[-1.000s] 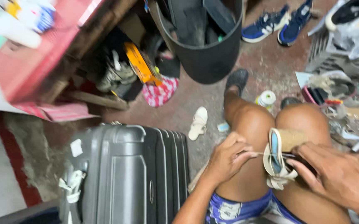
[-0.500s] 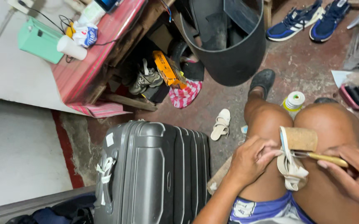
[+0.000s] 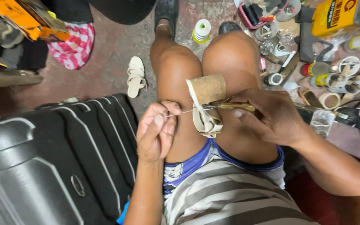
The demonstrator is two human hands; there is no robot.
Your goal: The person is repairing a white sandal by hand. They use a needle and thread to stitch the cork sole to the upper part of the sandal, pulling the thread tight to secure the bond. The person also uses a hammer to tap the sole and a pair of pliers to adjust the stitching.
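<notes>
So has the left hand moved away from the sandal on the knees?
Yes. The left hand has drawn back from the sandal toward the suitcase, pulling thread taut.

Left hand (image 3: 157, 131) now off the sandal (image 3: 207, 104), thread (image 3: 184, 111) taut between them.

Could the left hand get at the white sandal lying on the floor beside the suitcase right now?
Probably yes, but not freely: the left hand is pinching a thread pulled taut from the sandal on the knees, so it must let go first. The floor path to the white sandal looks open, past the suitcase.
</notes>
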